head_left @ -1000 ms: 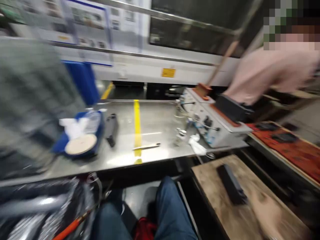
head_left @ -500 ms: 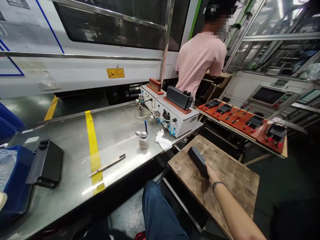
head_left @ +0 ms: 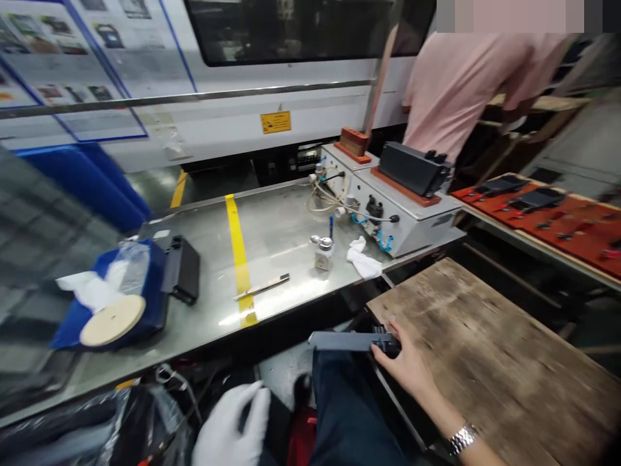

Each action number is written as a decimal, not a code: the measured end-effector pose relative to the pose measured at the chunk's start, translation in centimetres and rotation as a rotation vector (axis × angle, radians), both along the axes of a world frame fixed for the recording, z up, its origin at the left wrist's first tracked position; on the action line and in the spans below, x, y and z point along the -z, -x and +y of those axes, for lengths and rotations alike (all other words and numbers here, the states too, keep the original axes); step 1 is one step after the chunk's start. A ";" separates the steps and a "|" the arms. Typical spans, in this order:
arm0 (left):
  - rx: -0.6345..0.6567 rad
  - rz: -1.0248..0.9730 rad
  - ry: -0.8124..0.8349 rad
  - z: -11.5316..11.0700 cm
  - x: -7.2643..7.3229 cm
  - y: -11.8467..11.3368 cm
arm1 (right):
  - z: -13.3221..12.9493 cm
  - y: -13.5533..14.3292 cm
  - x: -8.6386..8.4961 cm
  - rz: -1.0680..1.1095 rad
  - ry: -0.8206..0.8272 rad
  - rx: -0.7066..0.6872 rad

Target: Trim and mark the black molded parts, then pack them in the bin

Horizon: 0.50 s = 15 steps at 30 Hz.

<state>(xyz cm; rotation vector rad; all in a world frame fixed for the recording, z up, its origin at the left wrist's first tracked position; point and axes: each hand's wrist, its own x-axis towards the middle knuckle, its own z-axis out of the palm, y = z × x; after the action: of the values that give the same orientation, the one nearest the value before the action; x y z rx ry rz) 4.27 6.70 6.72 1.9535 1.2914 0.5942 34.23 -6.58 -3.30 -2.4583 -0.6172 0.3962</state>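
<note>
Right hand [head_left: 412, 369]: grip pinches dark housing [head_left: 339, 341] by one end, apparently because it fits between thumb and fingers | location: above knee [head_left: 352, 401], beside wooden bench [head_left: 485, 336] | gloved left hand [head_left: 233, 427]: fingers parted, apparently empty

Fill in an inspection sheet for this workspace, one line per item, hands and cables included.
Surface: metal bench crossed by a yellow strip; wooden tabletop at right.
Job's things: one dark housing held above the lap; a second on the bench; a third atop the grey box.
Clutter: brush-like tool, small bottle, crumpled white cloth; blue bin holding a pale disc.
Hands: right hand grips the first housing's end; left hand, white-gloved, holds nothing visible.
Cables: pale tubes and black-ended leads at the box's front; routing too tangled to trace.
Surroundings: person in pink beyond the box.
</note>
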 end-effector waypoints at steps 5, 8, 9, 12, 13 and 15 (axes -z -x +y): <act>0.191 0.375 -0.091 -1.6 2.7 -4.1 | 5.6 8.1 -5.1 0.001 -0.158 -0.699; 0.027 0.391 0.167 -1.6 3.1 -2.6 | 9.4 10.2 -6.8 -0.001 -0.189 -0.990; -0.039 0.322 0.269 -1.6 3.0 -1.5 | 11.0 10.3 -7.0 -0.013 -0.187 -1.038; -0.222 -0.008 0.516 -1.9 2.1 2.6 | 17.1 9.2 -6.5 -0.096 -0.170 -1.057; -0.273 -0.117 0.559 -2.2 1.7 3.7 | 19.1 8.7 -6.1 -0.131 -0.161 -1.040; -0.347 -0.286 0.595 -2.8 0.6 5.2 | 22.8 7.9 -5.2 -0.189 -0.146 -1.015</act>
<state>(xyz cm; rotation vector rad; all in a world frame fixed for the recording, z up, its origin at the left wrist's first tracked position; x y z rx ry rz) -0.91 3.90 6.16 1.1304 1.4274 0.5479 26.31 16.22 1.85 -1.8787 -1.8866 0.4624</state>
